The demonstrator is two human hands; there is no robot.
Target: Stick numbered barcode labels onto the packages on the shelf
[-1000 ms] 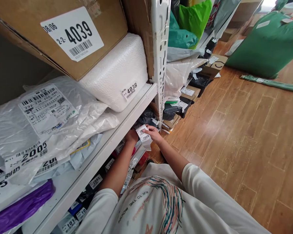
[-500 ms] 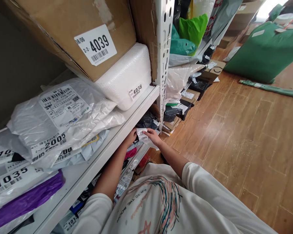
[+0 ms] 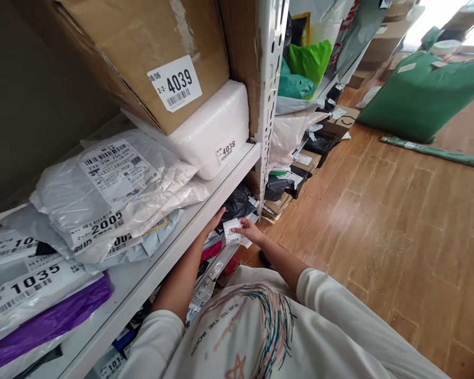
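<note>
Printed number labels, one reading 2009, are pinched between the fingers of my right hand. My left hand is just left of the labels, apart from them, at the edge of the shelf. Its fingers point toward a black plastic parcel on the level below; how far they are spread is hard to see. Above, on the shelf, lie a white bag labelled 2005, a white foam-wrapped parcel 4038 and a cardboard box 4039.
A perforated white post stands beyond my hands. More parcels lie along the lower shelf past it. On the wooden floor at the right rests a large green sack. A purple parcel lies at lower left.
My left hand has let go of the labels and moved toward the black parcel. My right hand still holds the labels, slightly lower. The view has shifted a little.
</note>
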